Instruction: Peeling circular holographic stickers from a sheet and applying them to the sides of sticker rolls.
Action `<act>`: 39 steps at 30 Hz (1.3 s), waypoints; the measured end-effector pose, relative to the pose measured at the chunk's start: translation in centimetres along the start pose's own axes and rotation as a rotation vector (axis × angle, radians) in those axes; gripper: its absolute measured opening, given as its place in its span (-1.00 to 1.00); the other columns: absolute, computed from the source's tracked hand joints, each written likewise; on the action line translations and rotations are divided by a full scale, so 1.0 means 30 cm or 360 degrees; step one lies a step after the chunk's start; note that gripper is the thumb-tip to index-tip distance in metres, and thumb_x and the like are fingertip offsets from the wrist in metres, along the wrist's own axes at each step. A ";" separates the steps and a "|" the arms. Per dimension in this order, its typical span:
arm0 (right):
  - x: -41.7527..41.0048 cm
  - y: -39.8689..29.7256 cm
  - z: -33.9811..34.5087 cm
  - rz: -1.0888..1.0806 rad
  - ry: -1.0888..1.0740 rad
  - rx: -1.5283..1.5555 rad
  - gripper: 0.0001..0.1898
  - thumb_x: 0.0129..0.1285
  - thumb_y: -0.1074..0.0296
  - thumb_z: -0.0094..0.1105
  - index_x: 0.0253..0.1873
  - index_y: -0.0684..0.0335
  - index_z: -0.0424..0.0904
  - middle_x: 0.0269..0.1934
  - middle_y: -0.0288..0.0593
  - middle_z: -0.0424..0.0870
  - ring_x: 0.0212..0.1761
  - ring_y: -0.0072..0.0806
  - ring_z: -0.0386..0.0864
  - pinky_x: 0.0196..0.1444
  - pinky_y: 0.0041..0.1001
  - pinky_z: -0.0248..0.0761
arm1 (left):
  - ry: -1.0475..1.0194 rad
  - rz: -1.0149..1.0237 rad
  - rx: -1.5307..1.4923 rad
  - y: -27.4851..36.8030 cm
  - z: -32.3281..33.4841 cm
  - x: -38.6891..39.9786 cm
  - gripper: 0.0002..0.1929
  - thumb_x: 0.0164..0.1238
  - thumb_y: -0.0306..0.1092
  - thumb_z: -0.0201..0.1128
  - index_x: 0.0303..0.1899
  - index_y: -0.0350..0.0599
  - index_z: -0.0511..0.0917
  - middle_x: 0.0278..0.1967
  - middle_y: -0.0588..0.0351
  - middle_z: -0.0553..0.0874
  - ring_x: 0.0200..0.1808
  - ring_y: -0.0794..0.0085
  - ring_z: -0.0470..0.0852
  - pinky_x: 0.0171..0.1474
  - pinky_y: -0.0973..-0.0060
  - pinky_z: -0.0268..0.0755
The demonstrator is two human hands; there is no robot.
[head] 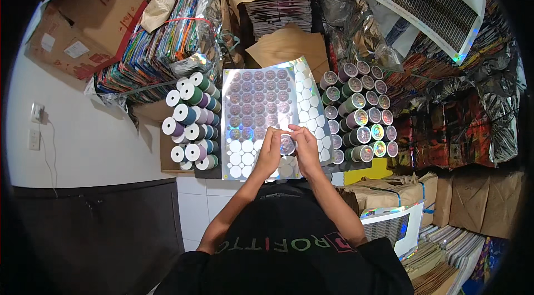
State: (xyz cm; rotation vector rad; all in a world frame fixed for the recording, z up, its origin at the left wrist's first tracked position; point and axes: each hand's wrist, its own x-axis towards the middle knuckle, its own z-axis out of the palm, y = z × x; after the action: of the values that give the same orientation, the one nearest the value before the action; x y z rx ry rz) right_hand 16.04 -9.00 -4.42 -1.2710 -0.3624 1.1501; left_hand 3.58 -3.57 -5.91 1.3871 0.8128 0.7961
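Between my left hand (270, 151) and my right hand (306, 147) is a thread spool (287, 145), its end with a shiny round sticker facing up. My fingertips and thumbs meet at the sticker's far rim; the spool's sides are mostly hidden by the hands. Beneath lies a holographic sticker sheet (254, 105) with rows of round printed stickers and small dots. Its near left part shows bare white circles where stickers are gone. A second sheet (308, 103), with many white blank circles, sticks out from under it on the right.
Spools lie stacked with plain white ends (192, 128) to the left. On the right are stacked spools with stickered ends (363, 117). A brown paper piece (290, 48), a paper-covered stack (278, 15), bundled plastic packets (158, 40) and a cardboard box (89, 19) crowd the far side.
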 end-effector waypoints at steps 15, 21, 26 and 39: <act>-0.007 -0.013 -0.020 0.0311 -0.0230 0.0610 -0.88 0.27 0.56 0.17 -0.17 0.14 0.50 0.18 -0.18 0.56 0.08 -0.47 0.49 0.20 -0.40 0.35 | 0.0008 0.0231 0.0006 0.007 0.021 -0.009 -0.77 0.78 -0.26 -0.07 0.01 -0.21 0.49 -0.05 0.07 0.56 0.04 0.46 0.53 0.18 0.49 0.38; 0.012 0.022 -0.047 0.0315 -0.0219 0.0752 -0.85 0.30 0.54 0.17 -0.31 0.12 0.43 0.09 -0.21 0.57 0.07 -0.46 0.50 0.23 -0.38 0.35 | -0.0065 0.0412 0.0060 0.002 0.035 -0.017 -0.79 0.76 -0.27 -0.03 0.02 -0.21 0.47 -0.02 0.06 0.57 0.07 0.45 0.53 0.20 0.47 0.39; -0.010 -0.010 -0.036 0.0380 -0.0269 0.0848 -0.96 0.34 0.50 0.16 -0.18 0.18 0.52 0.04 -0.18 0.57 0.10 -0.50 0.46 0.26 -0.41 0.32 | -0.0058 0.0268 -0.0063 0.005 0.030 -0.018 -0.77 0.77 -0.26 -0.06 0.02 -0.21 0.48 -0.01 0.06 0.57 0.06 0.48 0.53 0.18 0.47 0.39; -0.028 -0.033 -0.029 0.0376 -0.0310 0.0716 -0.81 0.28 0.62 0.07 -0.06 0.23 0.53 0.02 -0.15 0.56 0.00 -0.45 0.54 0.20 -0.39 0.45 | -0.0011 0.0184 -0.0030 0.024 0.032 -0.025 -0.69 0.80 -0.21 -0.14 0.06 -0.22 0.50 0.00 0.06 0.56 0.07 0.47 0.51 0.21 0.50 0.35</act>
State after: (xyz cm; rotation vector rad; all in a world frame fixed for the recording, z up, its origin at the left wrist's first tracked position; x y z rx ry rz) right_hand 16.79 -10.04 -3.54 -0.8227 -0.0846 1.4655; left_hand 4.03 -4.70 -5.16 1.4293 0.7230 0.8855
